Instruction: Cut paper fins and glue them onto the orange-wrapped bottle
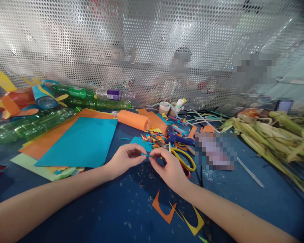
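Head camera: our left hand (125,158) and right hand (170,169) pinched a thin blue strip (146,155) above the counter (91,216). Farther back, a clear bottle (125,96) bore a purple label (114,95) and a green bottle (62,89) a green label (77,92), print too small to read.

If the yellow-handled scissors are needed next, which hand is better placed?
Probably the right hand: the yellow-handled scissors lie beside it, farther from the left hand. Both hands pinch a small blue piece, though.

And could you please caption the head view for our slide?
Left fingers and right fingers pinch a thin blue paper strip above a blue table.
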The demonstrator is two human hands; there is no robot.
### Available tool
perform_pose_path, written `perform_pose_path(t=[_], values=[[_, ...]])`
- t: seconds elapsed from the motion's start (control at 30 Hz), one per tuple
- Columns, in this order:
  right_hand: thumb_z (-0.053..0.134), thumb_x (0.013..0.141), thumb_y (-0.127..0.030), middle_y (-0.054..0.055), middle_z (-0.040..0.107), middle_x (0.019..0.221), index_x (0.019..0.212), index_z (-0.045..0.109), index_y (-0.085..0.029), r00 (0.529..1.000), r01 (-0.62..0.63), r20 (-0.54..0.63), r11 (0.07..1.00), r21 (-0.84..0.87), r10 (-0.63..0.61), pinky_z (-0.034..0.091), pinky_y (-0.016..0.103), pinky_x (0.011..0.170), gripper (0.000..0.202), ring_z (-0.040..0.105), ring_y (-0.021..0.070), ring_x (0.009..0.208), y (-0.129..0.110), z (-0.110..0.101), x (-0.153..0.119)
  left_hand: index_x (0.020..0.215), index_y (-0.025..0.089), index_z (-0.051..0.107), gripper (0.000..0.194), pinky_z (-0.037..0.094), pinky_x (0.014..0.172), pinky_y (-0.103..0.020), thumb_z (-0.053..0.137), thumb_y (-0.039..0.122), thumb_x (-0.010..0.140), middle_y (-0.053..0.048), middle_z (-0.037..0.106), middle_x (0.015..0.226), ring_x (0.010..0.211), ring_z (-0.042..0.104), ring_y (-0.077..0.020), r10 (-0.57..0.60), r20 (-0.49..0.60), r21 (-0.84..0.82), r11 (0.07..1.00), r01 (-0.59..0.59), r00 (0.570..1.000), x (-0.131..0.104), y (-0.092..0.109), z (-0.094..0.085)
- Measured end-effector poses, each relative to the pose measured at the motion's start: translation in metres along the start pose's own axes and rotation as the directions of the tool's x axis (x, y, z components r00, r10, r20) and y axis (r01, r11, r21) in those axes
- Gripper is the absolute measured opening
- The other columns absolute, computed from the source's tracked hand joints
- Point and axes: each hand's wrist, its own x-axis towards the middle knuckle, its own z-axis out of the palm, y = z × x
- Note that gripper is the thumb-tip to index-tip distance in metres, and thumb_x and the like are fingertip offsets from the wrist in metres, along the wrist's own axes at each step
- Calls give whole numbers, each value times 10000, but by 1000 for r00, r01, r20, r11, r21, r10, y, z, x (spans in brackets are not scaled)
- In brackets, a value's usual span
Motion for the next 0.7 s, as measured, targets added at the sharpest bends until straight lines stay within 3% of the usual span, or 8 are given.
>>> perform_pose_path(t=[0.17, 0.3, 0.7], values=[[516, 828, -194, 20, 583, 830, 874, 565, -225, 998, 50, 47, 999, -15, -49, 468, 296, 716, 74, 564, 158, 769, 0, -2, 0, 803, 153, 609, 99, 465, 739, -270, 610, 215, 726, -24, 604, 802, 759, 564, -132, 34, 45, 63, 997, -37, 998, -2, 3, 3], [494, 845, -193, 30, 581, 827, 865, 573, -220, 996, 80, 30, 997, -10, -79, 467, 307, 738, 86, 563, 162, 795, 0, -2, -1, 803, 152, 576, 99, 462, 744, -262, 609, 203, 725, -16, 580, 801, 758, 554, -125, 58, 20, 75, 995, -60, 998, -1, 3, 2], [483, 840, -186, 38, 593, 849, 866, 577, -225, 996, 81, 42, 997, -20, -80, 480, 321, 746, 106, 571, 175, 820, -1, -2, -1, 807, 154, 583, 74, 458, 728, -254, 571, 193, 746, -20, 577, 795, 746, 544, -123, 103, 64, 150, 982, -111, 993, -2, 1, 2]])
